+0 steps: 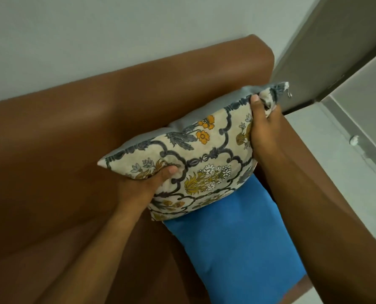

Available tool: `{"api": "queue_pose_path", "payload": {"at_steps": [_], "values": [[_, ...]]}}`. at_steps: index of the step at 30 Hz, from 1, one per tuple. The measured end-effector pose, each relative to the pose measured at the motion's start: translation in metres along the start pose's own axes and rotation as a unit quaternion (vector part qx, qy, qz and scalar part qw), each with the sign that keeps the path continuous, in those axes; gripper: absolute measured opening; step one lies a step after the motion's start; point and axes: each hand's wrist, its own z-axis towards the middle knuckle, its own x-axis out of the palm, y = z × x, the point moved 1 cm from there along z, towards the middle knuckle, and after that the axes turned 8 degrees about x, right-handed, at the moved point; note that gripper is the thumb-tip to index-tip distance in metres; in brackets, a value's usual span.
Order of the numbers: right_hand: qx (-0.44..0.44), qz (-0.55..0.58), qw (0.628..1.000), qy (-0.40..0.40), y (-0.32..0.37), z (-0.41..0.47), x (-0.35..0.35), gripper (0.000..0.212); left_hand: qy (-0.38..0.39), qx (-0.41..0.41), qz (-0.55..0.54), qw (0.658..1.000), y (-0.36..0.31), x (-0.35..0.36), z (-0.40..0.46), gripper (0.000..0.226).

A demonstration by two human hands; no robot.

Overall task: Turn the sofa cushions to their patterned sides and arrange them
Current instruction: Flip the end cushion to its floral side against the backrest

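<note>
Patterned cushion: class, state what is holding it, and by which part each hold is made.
Both hands hold the patterned cushion. The left hand grips its lower left edge; the right hand pinches the upper right corner, by the zip end.

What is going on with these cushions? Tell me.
A person is holding a cream floral-patterned cushion in both hands over a brown leather sofa. The left hand grips its lower left edge, and the right hand pinches the top right corner. The patterned side faces the camera, its plain grey back toward the sofa. A plain blue cushion lies below, against the armrest, pattern not showing.
</note>
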Motion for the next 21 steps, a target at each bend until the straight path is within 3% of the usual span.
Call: {"api": "queue_pose_path", "payload": {"at_steps": [3,6,9,11,13,15,16,19,21], "values": [[-0.006,-0.039,0.999,0.027,-0.022,0.009,0.004,0.048,0.016,-0.022,0.015,1.000,0.009,0.012,0.015,0.061],[0.010,-0.029,0.998,0.053,-0.030,0.014,0.004,0.051,0.029,-0.037,0.033,0.998,0.012,0.017,0.025,0.087],[0.019,-0.010,0.998,0.062,-0.031,0.013,0.000,0.052,0.010,-0.003,0.035,0.999,0.016,0.012,0.013,0.069],[0.036,-0.001,0.997,0.065,-0.034,0.004,-0.011,0.055,-0.020,0.028,0.023,0.999,0.023,0.006,-0.003,0.070],[0.048,-0.021,0.996,0.074,-0.043,-0.013,-0.024,0.055,-0.043,0.017,0.005,0.999,0.036,0.002,-0.025,0.093],[0.064,-0.073,0.994,0.056,-0.066,-0.035,-0.045,0.051,-0.050,-0.041,0.006,0.998,0.051,0.005,-0.050,0.128],[0.066,-0.106,0.991,0.050,-0.083,-0.046,-0.060,0.053,-0.051,-0.069,0.028,0.996,0.057,0.009,-0.062,0.135],[0.166,-0.276,0.944,0.074,-0.157,-0.075,-0.112,0.100,-0.019,-0.151,0.079,0.985,0.081,0.021,-0.101,0.119],[0.253,-0.379,0.885,0.097,-0.205,-0.087,-0.148,0.111,0.056,-0.253,0.073,0.963,0.109,0.032,-0.132,0.105]]}}
